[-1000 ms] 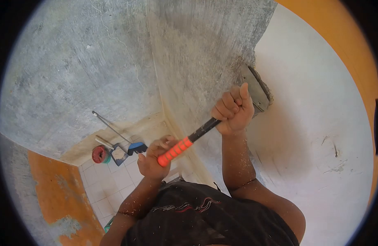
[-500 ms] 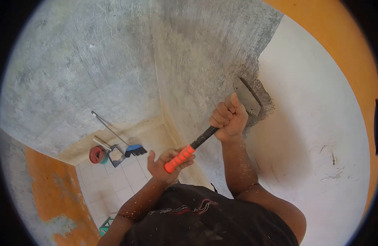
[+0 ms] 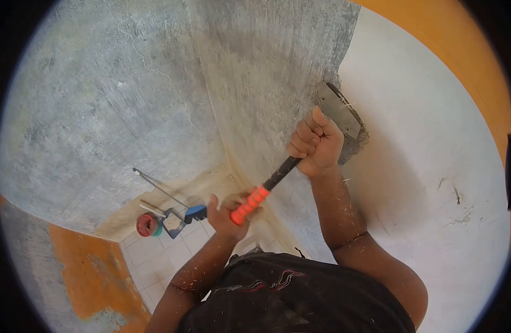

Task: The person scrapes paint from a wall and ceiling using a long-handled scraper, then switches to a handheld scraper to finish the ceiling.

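Observation:
A long-handled wall scraper (image 3: 282, 173) has a wide metal blade, a black shaft and an orange ribbed grip. My right hand (image 3: 317, 140) is closed around the shaft just below the blade, thumb pointing up towards it. My left hand (image 3: 229, 219) is at the orange grip; its palm bears on the lower end, the thumb stands apart and the fingers pass partly behind it. The blade (image 3: 337, 110) lies against the wall where bare grey plaster (image 3: 277, 72) meets white paint (image 3: 411, 116). Small pale flakes show near the blade and on my forearms.
Down in the corner, a blue broom (image 3: 195, 213) and a dustpan (image 3: 173, 223) stand beside a red and green bucket (image 3: 149, 225) on the white tiled floor (image 3: 150, 260). Orange paint (image 3: 92, 266) peels from the wall at lower left. Cracks mark the white wall at right.
The scraper's blade has moved up along the paint edge, with both hands following. My view has shifted, so the broom and bucket sit lower and further right.

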`<action>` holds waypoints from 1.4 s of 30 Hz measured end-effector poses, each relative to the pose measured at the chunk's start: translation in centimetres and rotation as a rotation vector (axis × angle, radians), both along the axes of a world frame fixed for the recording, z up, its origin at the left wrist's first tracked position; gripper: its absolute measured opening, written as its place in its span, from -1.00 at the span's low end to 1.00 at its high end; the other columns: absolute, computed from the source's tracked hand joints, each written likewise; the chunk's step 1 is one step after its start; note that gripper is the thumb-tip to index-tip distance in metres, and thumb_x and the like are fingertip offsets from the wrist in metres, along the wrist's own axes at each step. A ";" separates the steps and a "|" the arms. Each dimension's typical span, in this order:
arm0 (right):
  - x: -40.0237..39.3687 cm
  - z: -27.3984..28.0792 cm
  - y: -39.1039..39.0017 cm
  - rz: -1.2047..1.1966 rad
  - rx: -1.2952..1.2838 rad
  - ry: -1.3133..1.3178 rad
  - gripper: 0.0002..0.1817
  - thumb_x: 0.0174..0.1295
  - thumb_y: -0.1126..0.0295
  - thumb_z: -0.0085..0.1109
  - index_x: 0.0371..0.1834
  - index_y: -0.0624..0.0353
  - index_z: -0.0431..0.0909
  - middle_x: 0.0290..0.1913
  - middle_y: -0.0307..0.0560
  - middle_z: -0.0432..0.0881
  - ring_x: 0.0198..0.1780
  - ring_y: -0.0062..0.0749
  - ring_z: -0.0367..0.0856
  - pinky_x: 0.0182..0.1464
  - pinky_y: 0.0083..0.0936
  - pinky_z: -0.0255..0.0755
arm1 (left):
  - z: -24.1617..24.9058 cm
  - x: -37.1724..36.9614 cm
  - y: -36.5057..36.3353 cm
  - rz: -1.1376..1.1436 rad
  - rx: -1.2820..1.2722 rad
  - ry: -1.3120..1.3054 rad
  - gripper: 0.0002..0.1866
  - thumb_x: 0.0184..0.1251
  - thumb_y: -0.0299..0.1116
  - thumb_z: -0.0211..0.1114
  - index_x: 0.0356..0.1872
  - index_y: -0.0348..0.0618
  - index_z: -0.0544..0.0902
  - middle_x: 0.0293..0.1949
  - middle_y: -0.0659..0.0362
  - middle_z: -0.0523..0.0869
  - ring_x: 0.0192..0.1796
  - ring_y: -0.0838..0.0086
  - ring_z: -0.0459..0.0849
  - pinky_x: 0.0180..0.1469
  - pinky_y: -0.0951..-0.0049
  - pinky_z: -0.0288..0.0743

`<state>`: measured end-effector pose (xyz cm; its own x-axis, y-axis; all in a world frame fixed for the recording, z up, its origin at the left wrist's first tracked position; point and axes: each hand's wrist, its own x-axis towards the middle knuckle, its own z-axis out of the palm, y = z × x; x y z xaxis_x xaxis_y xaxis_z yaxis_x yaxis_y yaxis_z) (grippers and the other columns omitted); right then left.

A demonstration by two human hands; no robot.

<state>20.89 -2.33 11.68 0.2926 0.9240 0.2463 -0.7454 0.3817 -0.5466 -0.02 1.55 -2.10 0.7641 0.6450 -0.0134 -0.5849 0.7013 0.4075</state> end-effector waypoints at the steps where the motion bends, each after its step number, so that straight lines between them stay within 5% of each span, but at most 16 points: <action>1: -0.5 0.1 -0.1 -0.008 0.007 0.003 -0.57 0.31 0.09 -0.17 -0.73 -0.09 0.10 -0.78 -0.42 0.05 -0.79 -0.68 -0.06 -0.74 -0.65 -0.11 | 0.4 -0.6 0.1 -0.008 0.007 0.003 -0.20 0.14 0.38 -0.27 -0.38 -0.27 0.59 0.12 -0.05 0.44 0.08 0.01 0.46 -0.02 0.05 0.44; 5: -0.7 -2.3 -0.1 0.017 0.059 0.050 -0.58 0.30 0.10 -0.16 -0.73 -0.09 0.10 -0.78 -0.42 0.05 -0.79 -0.68 -0.06 -0.73 -0.65 -0.10 | -0.4 -1.4 -1.0 0.001 0.141 -0.092 -0.20 0.13 0.38 -0.25 -0.44 -0.26 0.60 0.12 -0.05 0.44 0.13 0.09 0.43 0.00 0.09 0.44; 9: -0.6 -2.7 -0.8 -0.006 -0.117 0.072 -0.58 0.30 0.10 -0.16 -0.73 -0.08 0.11 -0.78 -0.43 0.05 -0.78 -0.68 -0.05 -0.72 -0.65 -0.07 | -1.7 -0.7 -1.5 -0.066 -0.085 -0.021 -0.23 0.14 0.37 -0.24 -0.44 -0.24 0.60 0.12 -0.04 0.44 0.14 0.10 0.42 0.01 0.10 0.43; 11: -0.3 -0.6 -0.4 -0.012 -0.066 0.011 -0.58 0.30 0.09 -0.15 -0.73 -0.09 0.11 -0.78 -0.43 0.06 -0.78 -0.68 -0.05 -0.71 -0.65 -0.07 | -0.6 0.0 -0.6 -0.082 0.095 -0.107 -0.27 0.22 0.28 -0.33 -0.33 -0.22 0.56 0.13 -0.11 0.43 0.17 0.08 0.40 0.07 0.08 0.36; 17: -1.2 -1.6 -0.1 -0.031 -0.018 0.049 -0.56 0.28 0.12 -0.11 -0.76 -0.10 0.08 -0.80 -0.43 0.06 -0.78 -0.67 -0.05 -0.71 -0.64 -0.09 | -0.5 -1.3 -0.1 -0.002 0.113 -0.117 -0.32 0.15 0.31 -0.18 -0.31 -0.18 0.57 0.08 0.02 0.48 0.10 0.16 0.46 0.03 0.10 0.39; 21: -0.7 -2.5 0.1 -0.071 -0.225 0.075 -0.53 0.26 0.10 -0.06 -0.78 -0.11 0.05 -0.80 -0.42 0.05 -0.78 -0.67 -0.05 -0.71 -0.64 -0.10 | -0.4 -0.5 -0.7 -0.089 -0.169 0.090 -0.35 0.16 0.26 -0.13 -0.15 -0.17 0.55 0.06 0.03 0.50 0.09 0.23 0.47 0.03 0.11 0.39; 25: -0.4 1.4 0.5 -0.096 -0.089 -0.078 -0.52 0.24 0.07 -0.04 -0.78 -0.12 0.05 -0.80 -0.44 0.03 -0.78 -0.67 -0.04 -0.71 -0.64 -0.10 | 1.1 -0.1 1.5 -0.063 0.278 0.118 -0.42 0.17 0.18 -0.09 -0.10 -0.14 0.50 0.03 0.07 0.52 0.10 0.23 0.47 0.05 0.13 0.36; 31: -1.1 -3.3 0.0 -0.083 -0.104 0.100 -0.53 0.26 0.09 -0.06 -0.78 -0.12 0.06 -0.80 -0.43 0.04 -0.78 -0.67 -0.04 -0.71 -0.64 -0.10 | -2.8 -1.1 -0.4 -0.107 -0.079 0.114 -0.44 0.13 0.15 -0.04 -0.09 -0.12 0.47 0.00 0.12 0.53 0.08 0.24 0.47 0.06 0.15 0.34; 33: -0.7 -3.6 -0.1 -0.077 -0.229 0.040 -0.53 0.26 0.09 -0.06 -0.78 -0.12 0.06 -0.80 -0.43 0.04 -0.78 -0.68 -0.05 -0.72 -0.65 -0.11 | -3.8 -0.5 -0.7 -0.117 0.043 0.147 -0.45 0.12 0.14 -0.02 -0.10 -0.12 0.47 -0.03 0.14 0.54 0.06 0.27 0.48 0.05 0.16 0.34; 35: -0.3 0.1 -0.2 -0.086 -0.150 -0.028 -0.53 0.25 0.08 -0.06 -0.78 -0.12 0.06 -0.80 -0.44 0.04 -0.78 -0.68 -0.05 -0.72 -0.65 -0.11 | -1.1 0.9 -0.7 0.178 0.469 0.330 -0.44 0.12 0.14 -0.03 -0.08 -0.13 0.46 -0.07 0.15 0.54 0.04 0.29 0.48 0.03 0.18 0.33; 36: -0.3 1.4 -0.2 -0.090 -0.061 -0.093 -0.52 0.25 0.07 -0.06 -0.78 -0.12 0.06 -0.80 -0.44 0.04 -0.78 -0.68 -0.05 -0.72 -0.65 -0.11 | -0.4 1.3 0.7 -0.034 0.196 0.077 -0.43 0.10 0.14 -0.03 -0.04 -0.12 0.45 -0.05 0.16 0.53 0.05 0.28 0.47 0.03 0.20 0.32; 40: -1.1 0.5 0.1 -0.081 -0.005 -0.008 -0.53 0.24 0.07 -0.06 -0.78 -0.11 0.07 -0.80 -0.45 0.04 -0.79 -0.67 -0.05 -0.72 -0.65 -0.11 | 1.1 -0.1 1.0 0.098 0.406 0.212 -0.43 0.11 0.13 -0.04 -0.01 -0.10 0.43 -0.02 0.16 0.50 0.06 0.27 0.45 0.06 0.21 0.28; 42: -2.0 -1.4 -0.6 -0.155 -0.098 0.060 -0.54 0.24 0.08 -0.07 -0.77 -0.11 0.07 -0.80 -0.45 0.04 -0.79 -0.68 -0.05 -0.72 -0.64 -0.11 | -1.5 -0.7 0.8 -0.036 -0.081 0.060 -0.45 0.11 0.12 -0.04 0.00 -0.06 0.42 -0.01 0.18 0.47 0.05 0.29 0.45 0.08 0.24 0.25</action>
<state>18.89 -2.94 10.26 0.4447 0.8854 0.1355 -0.7143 0.4418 -0.5427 -0.70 2.35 -3.60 0.7828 0.6124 -0.1108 -0.5351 0.7533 0.3824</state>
